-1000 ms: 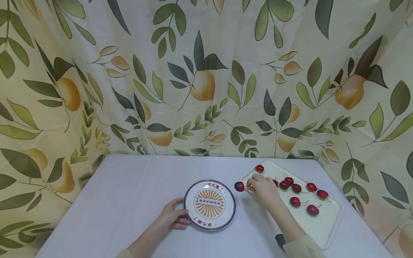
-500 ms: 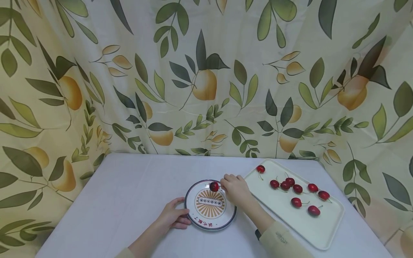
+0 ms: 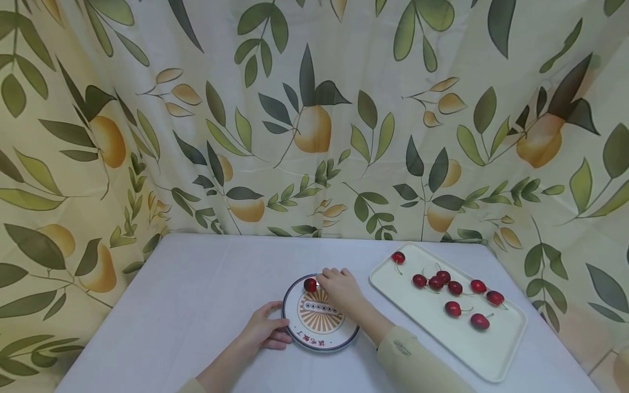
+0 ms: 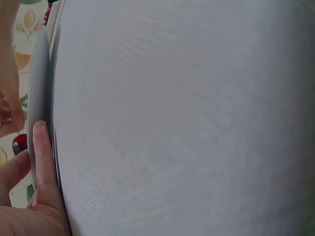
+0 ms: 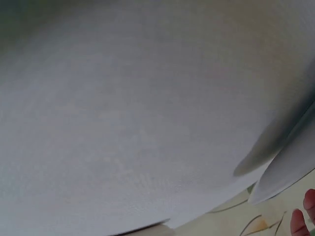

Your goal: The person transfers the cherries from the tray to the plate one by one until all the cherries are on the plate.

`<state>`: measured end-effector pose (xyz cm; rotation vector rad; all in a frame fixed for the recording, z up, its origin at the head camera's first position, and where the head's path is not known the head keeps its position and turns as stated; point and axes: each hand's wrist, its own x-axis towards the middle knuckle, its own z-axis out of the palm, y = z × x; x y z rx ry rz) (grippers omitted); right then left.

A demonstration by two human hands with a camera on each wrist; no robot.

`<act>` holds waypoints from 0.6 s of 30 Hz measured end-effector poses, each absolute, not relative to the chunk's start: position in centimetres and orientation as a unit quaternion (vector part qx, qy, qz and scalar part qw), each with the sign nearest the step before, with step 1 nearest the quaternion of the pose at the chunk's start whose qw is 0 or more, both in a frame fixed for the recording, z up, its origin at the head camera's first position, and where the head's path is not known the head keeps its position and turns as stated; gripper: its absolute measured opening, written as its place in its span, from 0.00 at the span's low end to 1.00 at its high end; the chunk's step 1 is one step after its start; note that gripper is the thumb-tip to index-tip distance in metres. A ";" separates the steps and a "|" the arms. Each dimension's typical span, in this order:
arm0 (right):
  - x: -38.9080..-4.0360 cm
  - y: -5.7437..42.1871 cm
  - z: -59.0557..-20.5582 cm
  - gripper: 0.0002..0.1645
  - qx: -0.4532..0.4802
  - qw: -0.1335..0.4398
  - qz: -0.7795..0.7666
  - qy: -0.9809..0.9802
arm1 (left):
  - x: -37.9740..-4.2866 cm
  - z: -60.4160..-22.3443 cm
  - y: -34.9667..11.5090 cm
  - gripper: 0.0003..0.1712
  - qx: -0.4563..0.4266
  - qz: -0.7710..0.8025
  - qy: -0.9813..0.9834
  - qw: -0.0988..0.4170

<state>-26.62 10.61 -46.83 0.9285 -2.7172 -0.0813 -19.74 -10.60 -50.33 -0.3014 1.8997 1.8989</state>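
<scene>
A round white plate [image 3: 319, 335] with a blue rim, an orange sunburst and red characters lies on the table. My left hand [image 3: 265, 327] grips its left edge, thumb over the rim and fingers beneath; the left wrist view shows the plate's side [image 4: 39, 93] between thumb and fingers [image 4: 45, 162]. Over the upper part of the plate, my right hand [image 3: 341, 292] pinches a dark red cherry [image 3: 310, 285] by its stem. In the left wrist view that cherry [image 4: 20, 143] hangs from the stem just above the plate rim.
A cream rectangular tray [image 3: 472, 349] lies to the right, holding several red cherries with stems, one lone cherry [image 3: 398, 257] at its far corner. White cloth [image 3: 206, 284] covers the table. A fruit-and-leaf patterned curtain [image 3: 344, 196] hangs behind it.
My right hand has carried the cherry leftward from beside the tray to over the plate. The left hand has stayed at the plate's edge.
</scene>
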 end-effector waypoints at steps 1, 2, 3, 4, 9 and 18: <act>-26.7 10.5 -47.0 0.20 0.324 0.131 -0.032 -0.936 | -19.7 -50.3 -10.6 0.40 -0.109 0.685 0.687 0.217; -26.7 10.4 -47.1 0.20 0.328 0.128 -0.035 -0.935 | -19.7 -50.3 -10.6 0.40 -0.110 0.684 0.687 0.218; -26.8 10.2 -47.2 0.20 0.331 0.125 -0.040 -0.934 | -19.7 -50.3 -10.6 0.40 -0.109 0.684 0.688 0.218; -26.9 10.1 -47.4 0.20 0.334 0.120 -0.046 -0.934 | -19.7 -50.2 -10.6 0.40 -0.110 0.683 0.688 0.218; -27.1 9.7 -47.8 0.21 0.332 0.099 -0.066 -0.936 | -19.8 -50.2 -10.6 0.40 -0.111 0.681 0.689 0.220; -26.8 9.4 -47.8 0.23 0.325 0.057 -0.080 -0.941 | -20.0 -50.4 -10.6 0.40 -0.123 0.676 0.692 0.222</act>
